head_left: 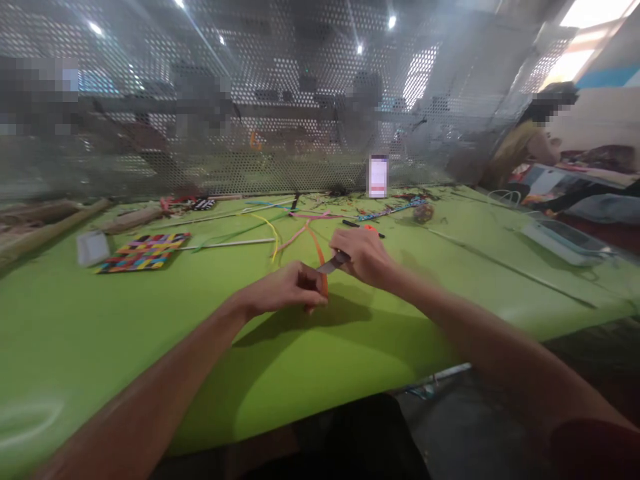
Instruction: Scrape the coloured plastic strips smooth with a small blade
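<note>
Near the middle of the green table (pixel 150 347), my left hand (pixel 295 288) is closed on the lower end of an orange strip (pixel 317 243). The strip runs up and back from my fingers toward pink strips (pixel 293 238) on the table. My right hand (pixel 361 255) is closed around the handle of a small knife. The knife's grey blade (pixel 330 265) points left and lies across or against the orange strip, just above my left fingers.
A colourful woven mat (pixel 145 253) lies at the left beside a white container (pixel 93 249). Yellow strips (pixel 275 233) and a black pen (pixel 350 224) lie beyond my hands. A phone (pixel 379 177) stands at the back. A long thin stick (pixel 515 268) and a white device (pixel 563 241) are at the right.
</note>
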Available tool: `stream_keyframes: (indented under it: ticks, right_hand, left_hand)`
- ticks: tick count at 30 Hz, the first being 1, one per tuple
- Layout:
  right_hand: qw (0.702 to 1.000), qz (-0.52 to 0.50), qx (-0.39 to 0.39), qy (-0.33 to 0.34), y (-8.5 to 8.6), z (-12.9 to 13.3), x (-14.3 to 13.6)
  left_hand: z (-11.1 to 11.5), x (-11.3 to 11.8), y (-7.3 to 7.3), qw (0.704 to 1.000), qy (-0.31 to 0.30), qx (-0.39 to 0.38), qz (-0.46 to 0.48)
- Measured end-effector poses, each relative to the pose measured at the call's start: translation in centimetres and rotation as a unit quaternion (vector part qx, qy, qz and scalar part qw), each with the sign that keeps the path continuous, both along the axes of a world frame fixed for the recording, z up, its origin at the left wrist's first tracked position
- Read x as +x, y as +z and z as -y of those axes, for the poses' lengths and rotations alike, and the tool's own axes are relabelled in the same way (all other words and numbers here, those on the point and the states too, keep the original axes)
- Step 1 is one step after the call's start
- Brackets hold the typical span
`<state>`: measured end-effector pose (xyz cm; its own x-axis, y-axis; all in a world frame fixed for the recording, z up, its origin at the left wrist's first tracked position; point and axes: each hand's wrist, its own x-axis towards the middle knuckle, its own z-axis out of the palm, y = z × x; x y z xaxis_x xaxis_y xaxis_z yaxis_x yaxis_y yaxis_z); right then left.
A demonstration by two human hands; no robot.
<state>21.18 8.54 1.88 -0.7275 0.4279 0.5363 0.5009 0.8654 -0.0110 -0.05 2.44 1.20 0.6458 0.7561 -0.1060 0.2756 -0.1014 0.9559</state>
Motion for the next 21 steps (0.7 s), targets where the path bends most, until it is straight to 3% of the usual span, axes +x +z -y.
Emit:
stream_keyframes:
  ticks: [3,11,21]
  right_hand:
    - [0.999,-0.012,0.018,-0.05,-0.1,-1.2,0.5]
    - [0.987,-0.008,0.032,-0.159,-0.3,-2.3,0.8]
    - [0.956,0.071,0.048,-0.282,0.4,-2.8,0.0]
  left_hand:
    - [0.1,-0.1,-0.2,0.999,-0.047,0.006,-0.013]
    - [-0.1,-0.4,-0.4,0.999,-0.043,0.006,-0.004]
    - [0.2,-0.3,-0.6,0.995,-0.097,-0.005,-0.026]
